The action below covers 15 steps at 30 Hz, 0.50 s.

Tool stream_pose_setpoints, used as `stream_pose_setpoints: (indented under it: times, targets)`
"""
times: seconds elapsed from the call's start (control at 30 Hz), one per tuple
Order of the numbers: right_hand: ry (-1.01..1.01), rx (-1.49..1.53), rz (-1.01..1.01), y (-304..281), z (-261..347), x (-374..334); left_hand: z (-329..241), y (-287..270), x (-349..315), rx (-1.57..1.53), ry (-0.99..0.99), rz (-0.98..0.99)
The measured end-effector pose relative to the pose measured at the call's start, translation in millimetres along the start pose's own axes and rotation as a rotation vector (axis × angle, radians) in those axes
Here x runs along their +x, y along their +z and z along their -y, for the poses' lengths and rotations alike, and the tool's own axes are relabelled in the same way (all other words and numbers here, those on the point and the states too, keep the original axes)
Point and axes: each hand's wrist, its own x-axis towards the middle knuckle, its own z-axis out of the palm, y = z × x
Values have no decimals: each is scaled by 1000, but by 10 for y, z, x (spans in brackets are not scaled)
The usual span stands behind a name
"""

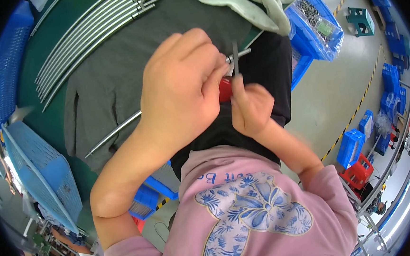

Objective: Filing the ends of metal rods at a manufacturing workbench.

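My left hand [181, 89] is closed around a thin silver metal rod [115, 133], which runs slantwise across my lap and comes out past my fingers at the upper right. Close beside it, my right hand [252, 106] is closed on a tool with a red handle [225, 89] and a flat grey blade [235, 57] pointing away from me. The blade stands next to the rod's far end; whether they touch I cannot tell. Dark grey cloth [197, 21] lies beneath the left hand. My fingers hide the middle of the rod and part of the handle.
Several silver rods [89, 34] lie side by side on the green table [34, 97]. A whitish cloth [253, 3] rests at the far edge. Blue baskets [44, 170] stand left; a blue bin [296, 74] with bagged small metal parts and a green stool [361, 21] are right.
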Motion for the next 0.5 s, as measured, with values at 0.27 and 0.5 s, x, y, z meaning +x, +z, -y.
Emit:
stream_pose_setpoints:
  times: [0.27, 0.5]
  targets:
    - [8, 38, 54, -130, -82, -75, 8, 2, 9, -10, -6, -17]
    - [-8, 43, 66, -160, -51, 69, 7, 0, 1, 13, 26, -19]
